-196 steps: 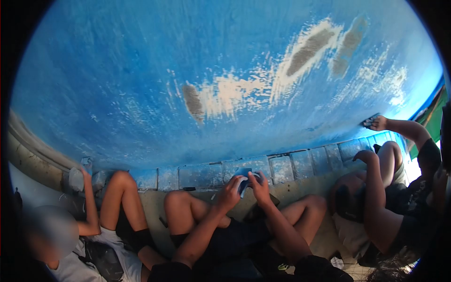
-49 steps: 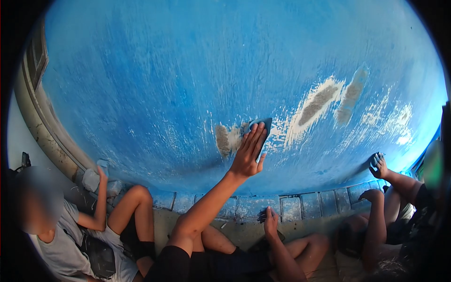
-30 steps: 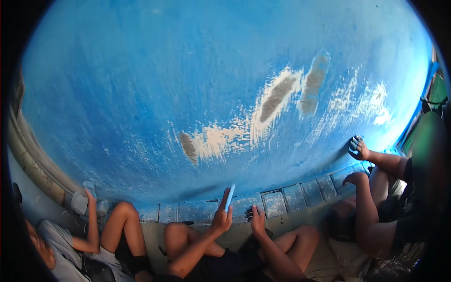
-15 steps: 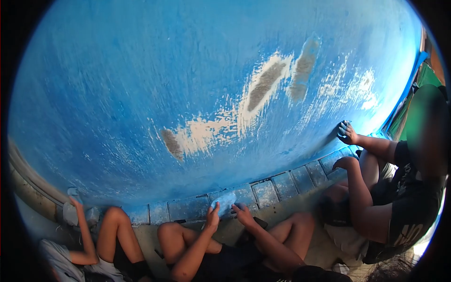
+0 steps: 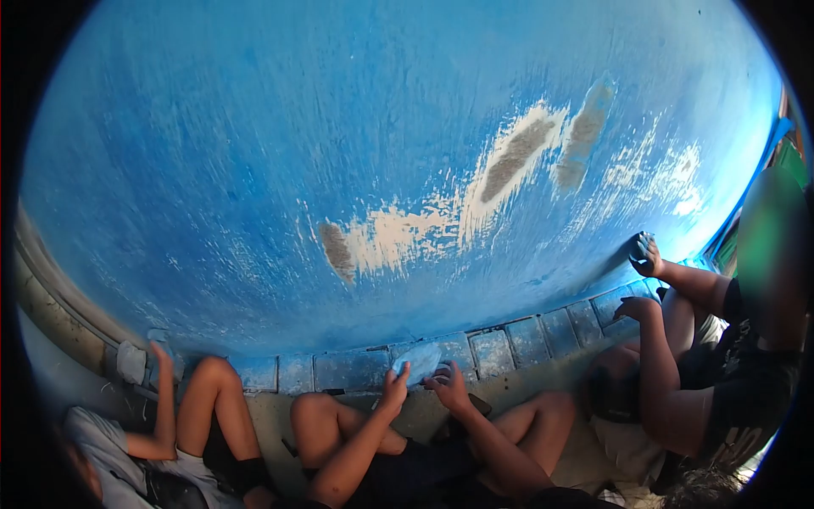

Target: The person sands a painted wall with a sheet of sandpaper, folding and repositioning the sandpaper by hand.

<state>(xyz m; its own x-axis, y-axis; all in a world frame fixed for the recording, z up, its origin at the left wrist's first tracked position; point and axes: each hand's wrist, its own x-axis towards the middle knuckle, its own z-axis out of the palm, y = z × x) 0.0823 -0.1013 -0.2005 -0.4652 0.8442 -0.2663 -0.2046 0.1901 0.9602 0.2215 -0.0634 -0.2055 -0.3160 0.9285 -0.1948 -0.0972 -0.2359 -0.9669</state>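
Observation:
In the head view, low in the middle, my left hand (image 5: 395, 390) is closed on a crumpled, pale blue, dusty sheet (image 5: 417, 363), thumb on top. Its exact material does not show. At the sheet's right edge, my right hand (image 5: 449, 390) has its fingers curled in, the tips grey-blue with dust; they seem to pinch that edge. Both hands are above my bent, crossed legs, in front of the blue wall (image 5: 254, 170). White and grey patches show on the wall where paint is worn off.
A row of blue-stained blocks (image 5: 352, 371) runs along the wall's foot. At right, a seated co-worker's hand (image 5: 649, 256) presses a dark object to the wall. At left, another person's hand (image 5: 161, 360) is near the wall by a pale lump (image 5: 131, 362).
The view has shifted, so the wall patches sit further right. My right fingers have curled closer at the sheet's edge. The left co-worker's hand is lower and further right in view.

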